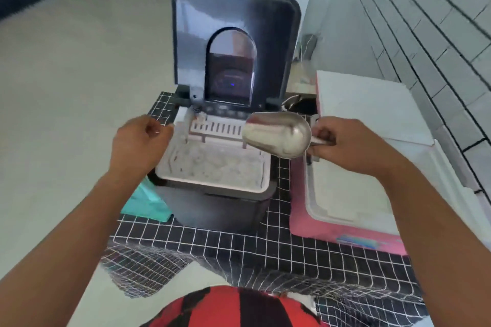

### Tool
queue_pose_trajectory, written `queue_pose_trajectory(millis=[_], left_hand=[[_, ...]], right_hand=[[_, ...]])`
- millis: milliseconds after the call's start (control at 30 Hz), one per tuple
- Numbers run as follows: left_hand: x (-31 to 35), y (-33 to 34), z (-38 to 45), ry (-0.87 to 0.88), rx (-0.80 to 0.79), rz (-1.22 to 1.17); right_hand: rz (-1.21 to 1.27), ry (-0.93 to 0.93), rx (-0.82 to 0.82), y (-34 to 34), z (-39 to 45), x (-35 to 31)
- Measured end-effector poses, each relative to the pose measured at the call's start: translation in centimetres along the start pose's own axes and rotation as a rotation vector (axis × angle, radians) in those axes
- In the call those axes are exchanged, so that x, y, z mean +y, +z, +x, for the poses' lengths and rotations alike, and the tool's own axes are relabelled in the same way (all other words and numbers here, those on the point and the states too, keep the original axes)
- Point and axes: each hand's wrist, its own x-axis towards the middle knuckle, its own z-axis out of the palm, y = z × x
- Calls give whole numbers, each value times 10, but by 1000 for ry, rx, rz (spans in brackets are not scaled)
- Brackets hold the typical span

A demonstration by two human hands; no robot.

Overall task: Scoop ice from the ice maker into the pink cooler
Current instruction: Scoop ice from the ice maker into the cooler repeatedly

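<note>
Steel scoop (279,134) is pinched by its handle in the right hand's grip (345,141), its bowl above the open ice maker (212,167), left of the pink cooler (332,228). Left hand (138,138) is loosely curled, holding nothing.

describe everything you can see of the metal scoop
The metal scoop is shiny, silver-coloured, steel by the look of it, with a deep rounded bowl and a short flat handle. The right hand grips the handle, fingers curled round it. The scoop is held in the air, lying roughly level, its open mouth pointing left and away over the back right corner of the ice maker's basket, handle toward the pink cooler. No ice shows in it from this angle. Nothing but the hand touches it.
</note>
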Motion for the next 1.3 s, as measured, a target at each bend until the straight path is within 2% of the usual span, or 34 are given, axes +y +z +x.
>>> queue_pose_trajectory(millis=[67,167,267,400,600,800,1000,1300], left_hand=[[-22,-6,12,-102,-137,-31],[-27,8,19,-29,-313,-35],[-12,22,19,-14,-331,-42],[-19,24,20,39,-299,6],[-24,28,22,84,-277,29],[-25,27,17,141,-163,-85],[-28,28,19,176,-133,-115],[-29,29,19,173,-140,-115]], right_hand=[[-136,-15,-23,15,15,-39],[-467,16,-47,21,29,-75],[-817,-48,-60,19,36,-87],[-1042,-57,-154,45,49,-120],[-996,-14,-198,82,67,-123],[-902,72,-223,83,65,-121],[-914,-7,-229,127,65,-132],[-572,-18,-303,152,67,-103]])
